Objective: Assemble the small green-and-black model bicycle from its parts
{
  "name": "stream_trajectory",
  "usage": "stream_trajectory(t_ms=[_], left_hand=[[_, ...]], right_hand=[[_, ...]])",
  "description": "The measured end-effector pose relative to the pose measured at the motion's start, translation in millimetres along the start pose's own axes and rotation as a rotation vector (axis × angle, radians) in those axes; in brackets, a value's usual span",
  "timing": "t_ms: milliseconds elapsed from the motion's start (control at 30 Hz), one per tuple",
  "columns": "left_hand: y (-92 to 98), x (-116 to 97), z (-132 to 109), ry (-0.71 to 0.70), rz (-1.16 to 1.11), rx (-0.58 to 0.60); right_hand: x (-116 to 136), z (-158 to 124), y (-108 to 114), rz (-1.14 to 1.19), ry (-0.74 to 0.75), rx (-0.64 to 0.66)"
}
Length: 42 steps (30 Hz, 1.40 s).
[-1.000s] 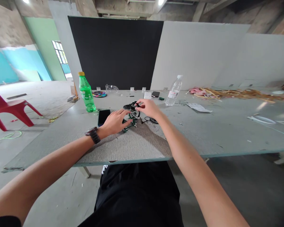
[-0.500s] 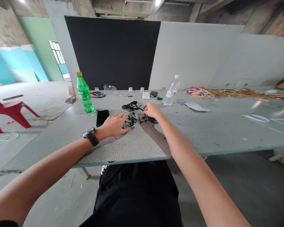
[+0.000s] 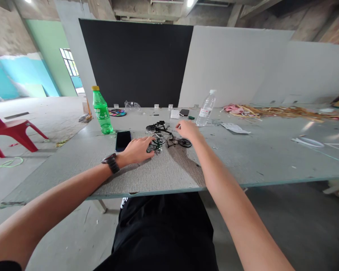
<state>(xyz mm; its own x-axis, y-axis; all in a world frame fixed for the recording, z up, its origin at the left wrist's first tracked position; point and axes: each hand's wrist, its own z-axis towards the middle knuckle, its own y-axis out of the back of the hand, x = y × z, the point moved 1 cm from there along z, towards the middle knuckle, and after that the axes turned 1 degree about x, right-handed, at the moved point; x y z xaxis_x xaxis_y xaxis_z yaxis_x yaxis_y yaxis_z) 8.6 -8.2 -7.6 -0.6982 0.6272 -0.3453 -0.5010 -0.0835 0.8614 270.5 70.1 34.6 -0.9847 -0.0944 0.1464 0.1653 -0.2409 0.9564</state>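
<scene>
My left hand (image 3: 138, 149) lies on the table. Its thumb and fingers are bent around a small green model bicycle part (image 3: 154, 146), whose spoked wheel (image 3: 159, 139) shows past the fingertips. Above the table, just right of the model parts, is my right hand (image 3: 187, 129), fingers curled and tips close together; anything pinched there is too small to make out. A black model bicycle (image 3: 156, 127) lies behind the left fingertips. Below the right hand rest a dark frame piece (image 3: 172, 142) and a loose black wheel (image 3: 184, 142).
A phone (image 3: 123, 141) lies left of my left hand, near a green bottle (image 3: 102, 113). Behind my right hand stand a clear bottle (image 3: 206, 109), a white case (image 3: 174, 114) and a dark box (image 3: 184, 112). Paper (image 3: 235, 128) and wood strips (image 3: 282, 111) lie rightward.
My right hand has moved slightly right, away from the black model parts, uncovering more of the loose wheel. My left hand stays around the green part.
</scene>
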Motion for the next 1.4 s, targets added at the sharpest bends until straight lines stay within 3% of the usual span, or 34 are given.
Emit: stream_trajectory(t_ms=[200,467,600,733,867,1000,1267,1400], left_hand=[[-0.3,10,6,0.017,-0.201,-0.13],[13.4,9,14,0.226,-0.427,-0.224],[9.9,8,15,0.306,-0.687,-0.188],[8.6,4,14,0.391,-0.904,-0.147],[12.1,3,14,0.508,-1.023,-0.13],[12.3,16,18,0.575,-1.125,-0.111],[12.1,38,23,0.59,-1.315,0.117],[13.6,37,22,0.572,-1.324,0.159]], right_hand=[[1,2,-4,0.017,0.012,-0.02],[6,-1,2,-0.009,0.018,0.035],[-1,2,2,-0.045,-0.065,0.058],[-11,4,-1,-0.109,-0.142,0.166],[-13,7,-7,-0.133,-0.149,0.256],[-10,9,-12,-0.124,-0.118,0.308],[1,4,-9,-0.081,-0.047,0.285],[14,0,-9,0.067,0.141,0.113]])
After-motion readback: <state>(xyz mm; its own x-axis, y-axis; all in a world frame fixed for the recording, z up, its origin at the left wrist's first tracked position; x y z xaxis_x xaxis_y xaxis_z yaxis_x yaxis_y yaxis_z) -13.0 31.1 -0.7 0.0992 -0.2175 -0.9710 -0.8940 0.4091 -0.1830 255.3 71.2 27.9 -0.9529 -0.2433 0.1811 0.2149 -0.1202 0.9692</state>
